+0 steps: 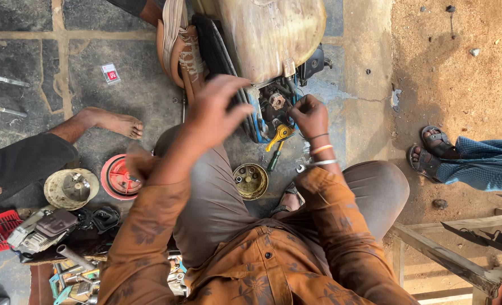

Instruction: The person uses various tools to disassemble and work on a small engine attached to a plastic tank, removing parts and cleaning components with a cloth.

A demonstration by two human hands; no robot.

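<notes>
My right hand [309,116] is pressed into the small engine [274,104], fingers curled tight on a part I cannot make out. Just below that grip a yellow-handled tool [279,135] leans against the engine, a round brass-coloured bowl [250,181] nearer my knee. My left hand [216,110] hangs blurred beside it, fingers loosely spread, holding nothing.

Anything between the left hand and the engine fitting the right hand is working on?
Nothing visible. The left hand is raised, blurred, just left of the engine part; the right hand is already at it. The yellow-handled tool lies below, not between.
</notes>
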